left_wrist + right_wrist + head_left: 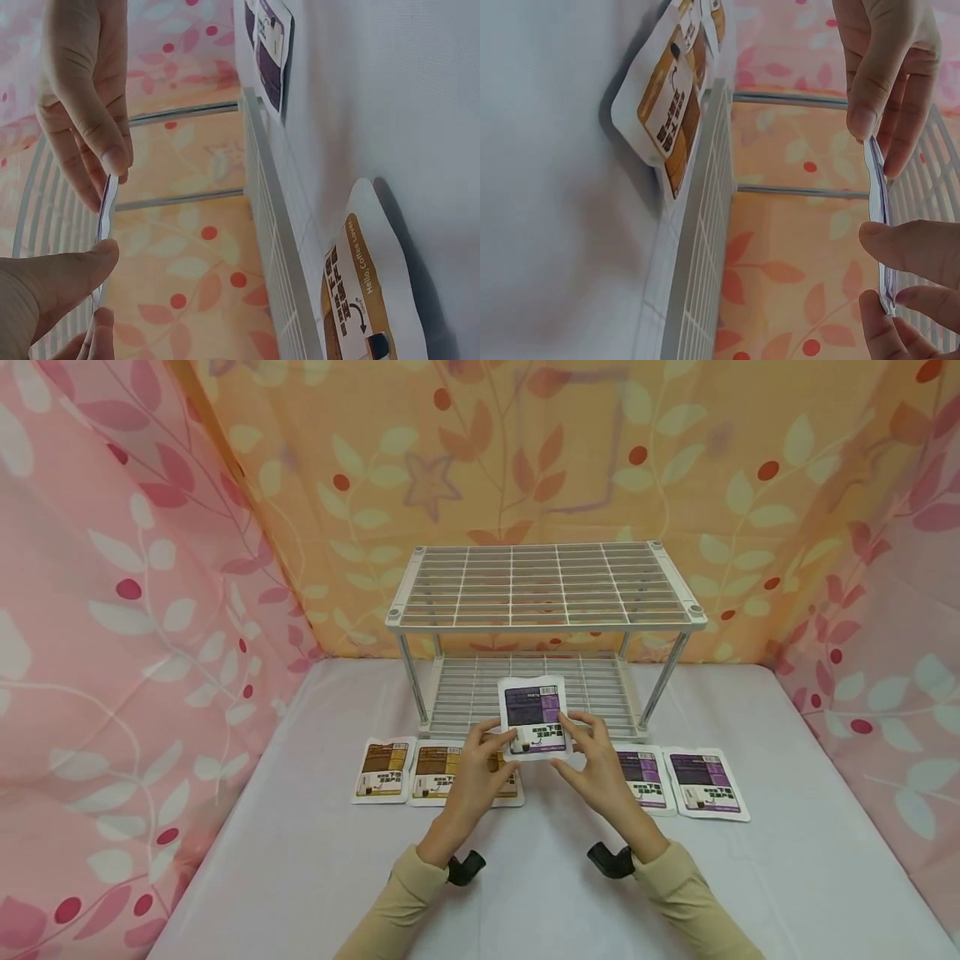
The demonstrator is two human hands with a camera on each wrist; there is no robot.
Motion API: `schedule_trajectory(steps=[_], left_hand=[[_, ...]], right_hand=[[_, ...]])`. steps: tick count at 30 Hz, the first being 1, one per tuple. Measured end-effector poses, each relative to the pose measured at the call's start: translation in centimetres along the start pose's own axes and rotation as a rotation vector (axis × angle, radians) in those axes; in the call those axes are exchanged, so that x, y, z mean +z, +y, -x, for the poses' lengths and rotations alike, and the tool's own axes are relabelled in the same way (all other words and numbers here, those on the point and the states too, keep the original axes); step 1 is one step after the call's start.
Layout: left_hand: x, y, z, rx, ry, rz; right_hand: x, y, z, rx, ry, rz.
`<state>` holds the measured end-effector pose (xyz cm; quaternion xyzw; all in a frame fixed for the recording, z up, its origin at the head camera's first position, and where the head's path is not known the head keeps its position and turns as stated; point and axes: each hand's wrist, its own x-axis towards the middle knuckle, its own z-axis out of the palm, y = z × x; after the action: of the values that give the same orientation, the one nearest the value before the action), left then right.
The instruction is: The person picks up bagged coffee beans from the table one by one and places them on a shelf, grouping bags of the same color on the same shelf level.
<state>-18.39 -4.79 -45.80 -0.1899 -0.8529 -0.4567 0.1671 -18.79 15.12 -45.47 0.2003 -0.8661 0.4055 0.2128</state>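
- Purple packet (534,717): held up off the counter (300,860), just in front of the wire rack's (546,585) lower shelf (480,693), face toward the head camera. It carries a white border, a purple-and-dark panel and bold characters low down; I cannot read them.
- Left hand (472,774): grip clamped on the packet's lower left edge, thumb in front, fingers behind. In the left wrist view the thumb (60,281) presses the thin edge.
- Right hand (600,764): grip clamped on the lower right edge, pinching likewise. Both forearms reach in from the near side, in beige sleeves.
- Brown packets (384,770): flat on the counter, left of the hands; one reads "Hello, Coffee Lovers" in the left wrist view.
- Two more purple packets (708,782): flat on the counter to the right, side by side.
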Motion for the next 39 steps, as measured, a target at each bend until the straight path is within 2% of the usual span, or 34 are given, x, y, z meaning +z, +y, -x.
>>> schedule_trajectory(steps=[9, 17, 32, 39], left_hand=[[-0.9, 0.0, -0.2, 0.053, 0.082, 0.012], [-2.2, -0.5, -0.1, 0.142, 0.121, 0.015], [-4.6, -1.0, -0.4, 0.240, 0.191, -0.031], [-5.9, -0.8, -0.9, 0.265, 0.224, -0.034]], right_hand=[[0.5, -1.4, -0.8, -0.007, 0.022, -0.040], [1.1, -2.2, -1.3, -0.037, 0.027, -0.050], [1.5, -3.9, -2.5, -0.151, 0.037, -0.059], [1.2, -4.8, -3.7, -0.255, 0.046, -0.040]])
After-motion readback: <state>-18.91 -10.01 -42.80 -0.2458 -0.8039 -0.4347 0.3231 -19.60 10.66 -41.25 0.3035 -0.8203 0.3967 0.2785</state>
